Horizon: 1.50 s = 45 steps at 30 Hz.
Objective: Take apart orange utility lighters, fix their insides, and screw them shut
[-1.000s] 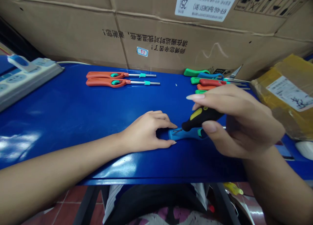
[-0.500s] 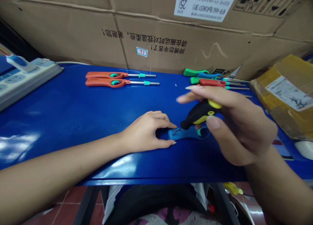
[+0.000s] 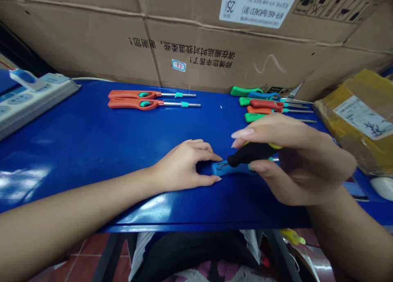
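A blue long-necked lighter [image 3: 236, 168] lies flat on the blue table [image 3: 138, 143], its metal nozzle pointing right. My left hand [image 3: 193, 165] rests on the table and pinches the handle's left end between thumb and index finger. Above the lighter, my right hand [image 3: 303, 159] is closed around a black and yellow screwdriver [image 3: 251, 153]. The screwdriver tilts down to the left, with its thin tip at the slot near the handle's end. My right fingers cover part of the lighter's trigger area.
Two orange lighters [image 3: 135, 103] lie side by side at the back. Several green, blue, red and orange lighters [image 3: 267, 104] are grouped at back right. A large cardboard box [image 3: 107, 40] stands behind; a power strip [image 3: 27, 100] is left, a yellow-taped parcel [image 3: 359, 118] right.
My right hand has turned the screwdriver and tilted it lower, and its index finger has curled in. My left hand and the blue lighter have stayed put.
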Motion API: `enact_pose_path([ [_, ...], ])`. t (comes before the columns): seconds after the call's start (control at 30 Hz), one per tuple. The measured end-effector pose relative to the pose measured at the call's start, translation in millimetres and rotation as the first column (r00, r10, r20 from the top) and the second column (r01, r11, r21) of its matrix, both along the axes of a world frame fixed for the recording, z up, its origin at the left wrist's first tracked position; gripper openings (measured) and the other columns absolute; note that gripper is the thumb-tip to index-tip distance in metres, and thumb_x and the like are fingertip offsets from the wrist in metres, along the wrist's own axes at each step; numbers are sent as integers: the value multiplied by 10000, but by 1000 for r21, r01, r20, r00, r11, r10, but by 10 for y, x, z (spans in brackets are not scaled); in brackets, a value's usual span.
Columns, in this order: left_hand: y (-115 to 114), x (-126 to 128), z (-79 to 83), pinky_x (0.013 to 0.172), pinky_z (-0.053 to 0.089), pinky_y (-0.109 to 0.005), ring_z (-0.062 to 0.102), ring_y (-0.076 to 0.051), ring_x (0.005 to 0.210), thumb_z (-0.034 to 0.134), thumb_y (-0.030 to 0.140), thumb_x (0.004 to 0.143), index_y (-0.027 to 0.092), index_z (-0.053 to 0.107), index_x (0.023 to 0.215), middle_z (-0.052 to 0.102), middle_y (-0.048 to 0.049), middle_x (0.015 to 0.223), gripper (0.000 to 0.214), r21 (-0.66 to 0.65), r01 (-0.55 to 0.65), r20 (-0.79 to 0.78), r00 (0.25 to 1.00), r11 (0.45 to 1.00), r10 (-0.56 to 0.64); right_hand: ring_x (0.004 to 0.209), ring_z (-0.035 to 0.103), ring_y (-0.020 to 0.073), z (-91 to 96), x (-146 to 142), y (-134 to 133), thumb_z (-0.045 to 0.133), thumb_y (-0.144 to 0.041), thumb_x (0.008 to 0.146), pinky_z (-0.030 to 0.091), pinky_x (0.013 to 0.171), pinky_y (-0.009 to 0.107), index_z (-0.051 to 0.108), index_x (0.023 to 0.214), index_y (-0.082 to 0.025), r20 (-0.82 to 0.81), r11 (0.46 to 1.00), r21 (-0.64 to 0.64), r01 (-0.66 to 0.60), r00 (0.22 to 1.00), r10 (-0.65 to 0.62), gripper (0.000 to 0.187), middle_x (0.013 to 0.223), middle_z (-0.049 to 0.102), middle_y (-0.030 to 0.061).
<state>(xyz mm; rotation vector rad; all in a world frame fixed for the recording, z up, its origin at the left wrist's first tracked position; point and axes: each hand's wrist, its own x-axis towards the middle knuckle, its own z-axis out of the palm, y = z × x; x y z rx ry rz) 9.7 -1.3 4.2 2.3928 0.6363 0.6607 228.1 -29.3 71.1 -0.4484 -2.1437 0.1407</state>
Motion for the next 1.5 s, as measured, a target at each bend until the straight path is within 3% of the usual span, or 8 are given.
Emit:
enact_pose_path([
  [0.13, -9, 2, -2, 854, 500, -346, 673, -202, 916, 795, 324, 813, 178, 739, 1018, 724, -35, 948, 258, 9, -12, 8, 1000, 1000, 12, 713, 655, 155, 37, 6, 8, 769, -300, 853, 571, 630, 269, 662, 1192, -177, 96, 991, 121, 62, 993, -73, 376, 852, 744, 18],
  [0.3, -11, 5, 6, 834, 498, -322, 663, -188, 891, 802, 331, 815, 175, 741, 994, 718, -31, 925, 246, 21, -12, 14, 1000, 1000, 11, 1080, 676, 234, -8, 18, -44, 511, -162, 941, 582, 910, 405, 510, 1441, -189, 85, 990, -123, 67, 995, -57, 501, 1238, 695, 70],
  [0.5, -10, 8, -5, 841, 501, -325, 664, -186, 907, 802, 317, 813, 178, 744, 975, 719, -30, 942, 221, -2, -14, 6, 1000, 1000, 14, 657, 631, 166, -10, 4, 6, 776, -286, 844, 566, 625, 314, 645, 1239, -249, 70, 993, 56, 106, 991, -110, 418, 819, 720, -9],
  [0.73, -30, 7, -1, 843, 488, -344, 655, -197, 902, 799, 336, 817, 183, 738, 997, 721, -21, 926, 244, 39, -37, 6, 999, 999, 36, 947, 707, 195, -91, -31, -40, 525, -168, 955, 596, 765, 347, 553, 1375, -241, -22, 983, -153, 100, 994, -104, 427, 1178, 710, 51],
  [0.9, -58, 24, -14, 855, 495, -365, 654, -215, 917, 777, 297, 813, 198, 743, 1012, 728, -27, 965, 225, 21, -51, -13, 999, 999, 51, 724, 680, 177, -47, -32, -27, 734, -306, 884, 569, 658, 334, 610, 1245, -291, 83, 996, -4, 93, 992, -93, 382, 977, 752, 0],
  [1.07, -78, 40, -14, 862, 500, -368, 649, -216, 917, 751, 274, 817, 194, 743, 1025, 724, -30, 960, 223, 3, -54, -18, 998, 999, 54, 685, 644, 174, 2, -32, -29, 759, -341, 867, 539, 611, 322, 613, 1206, -261, 137, 989, 26, 143, 980, -145, 377, 869, 722, -4],
  [1.33, -102, 25, 7, 819, 484, -350, 593, -196, 859, 739, 283, 814, 194, 722, 1068, 660, -22, 915, 270, 105, -92, -59, 993, 990, 98, 763, 669, 184, -213, -49, 32, 682, -312, 912, 579, 745, 373, 572, 1310, -270, -70, 980, -32, 195, 978, -197, 416, 1061, 716, 41],
  [1.5, -94, 4, 13, 838, 491, -384, 582, -225, 911, 717, 377, 862, 206, 696, 1190, 643, -51, 981, 371, 175, -101, -152, 980, 979, 128, 733, 625, 171, -268, -80, 55, 684, -334, 903, 579, 693, 364, 560, 1280, -255, -319, 950, -179, 256, 898, -302, 404, 901, 616, 22],
])
